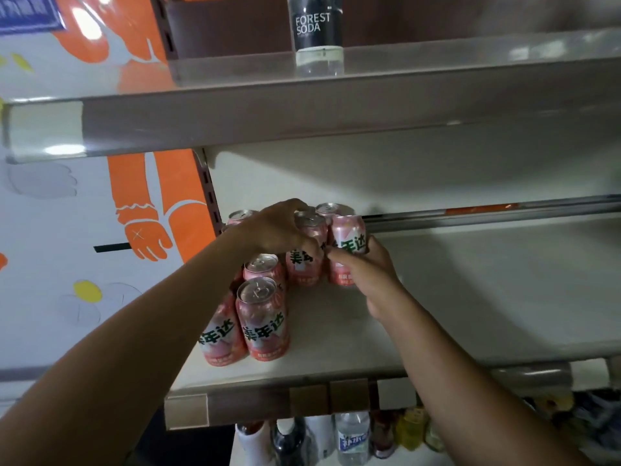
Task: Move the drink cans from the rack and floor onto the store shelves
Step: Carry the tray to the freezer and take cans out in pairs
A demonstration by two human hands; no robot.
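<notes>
Head view: left fingers [304,243] clasp middle can [302,267], right fingers [341,258] grip rightmost can [347,230].

Up top I see a dark bottle [317,28] labelled Forest Soda. Along the bottom stand mixed bottles [353,438], and an orange cartoon panel [131,183] fills my left.

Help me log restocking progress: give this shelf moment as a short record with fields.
shelf: middle shelf, pink cans clustered upright at its left end
right hand: grips the rightmost can from the side
left hand: grips the neighbouring can from above
above: Forest Soda bottle on the upper shelf
below: mixed bottles under the middle shelf
</notes>
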